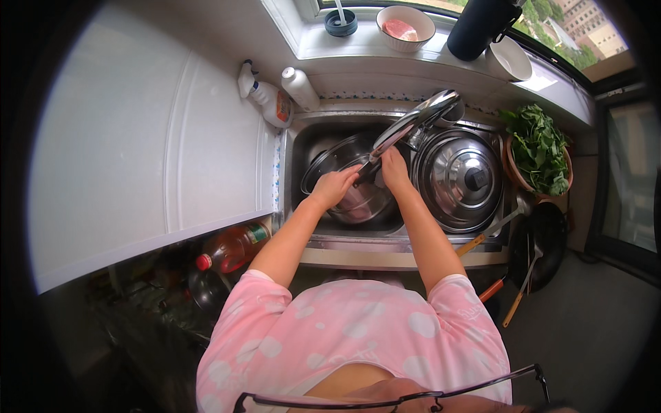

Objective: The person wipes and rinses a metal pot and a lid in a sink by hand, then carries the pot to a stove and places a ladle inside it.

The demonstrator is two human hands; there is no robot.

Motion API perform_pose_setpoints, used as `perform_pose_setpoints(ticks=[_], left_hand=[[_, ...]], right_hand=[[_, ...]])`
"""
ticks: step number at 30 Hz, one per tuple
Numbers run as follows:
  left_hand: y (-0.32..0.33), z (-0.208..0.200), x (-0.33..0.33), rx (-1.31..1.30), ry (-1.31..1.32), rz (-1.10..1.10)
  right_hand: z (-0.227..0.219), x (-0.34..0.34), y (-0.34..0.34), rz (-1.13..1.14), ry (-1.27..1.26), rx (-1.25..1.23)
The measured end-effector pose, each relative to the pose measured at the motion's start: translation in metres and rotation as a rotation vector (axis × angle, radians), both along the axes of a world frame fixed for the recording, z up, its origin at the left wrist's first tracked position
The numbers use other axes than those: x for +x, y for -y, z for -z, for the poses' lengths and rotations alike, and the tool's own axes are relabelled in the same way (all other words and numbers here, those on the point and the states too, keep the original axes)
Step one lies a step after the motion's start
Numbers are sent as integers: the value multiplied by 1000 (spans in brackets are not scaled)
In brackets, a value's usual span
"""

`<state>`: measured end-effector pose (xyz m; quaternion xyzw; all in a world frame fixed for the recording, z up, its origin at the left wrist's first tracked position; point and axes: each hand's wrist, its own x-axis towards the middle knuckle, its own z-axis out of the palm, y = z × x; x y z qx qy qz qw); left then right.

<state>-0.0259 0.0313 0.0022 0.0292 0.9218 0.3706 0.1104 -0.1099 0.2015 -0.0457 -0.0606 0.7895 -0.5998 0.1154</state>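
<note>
While the round silver metal pot (359, 208) lies below the bent fingers (349, 173), toward the left edge of the steel sink (330, 243), left hand (333, 188) is nearer the pot's left rim than right hand (395, 171); their grip I cannot tell.

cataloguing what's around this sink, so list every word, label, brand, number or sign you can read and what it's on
Nothing reads clearly enough to quote.
White spray bottle: orange-red label, print too small.
Red-capped bottle: green label, print too small and blurred.
Pink shirt: pale lettering, too faint and distorted.
</note>
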Motion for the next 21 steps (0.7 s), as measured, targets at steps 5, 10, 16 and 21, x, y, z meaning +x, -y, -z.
perform_pose_setpoints(ticks=[5,10,16,21], left_hand=[[6,2,-1,-24,51,-35],[1,-3,-4,10,55,-40],[7,0,-3,58,88,-75],[2,-3,-4,25,51,-45]], right_hand=[[-17,-10,-3,-432,-155,403],[7,-20,-7,-324,33,106],[-2,-8,7,56,210,-61],[37,4,-12,168,468,-323]])
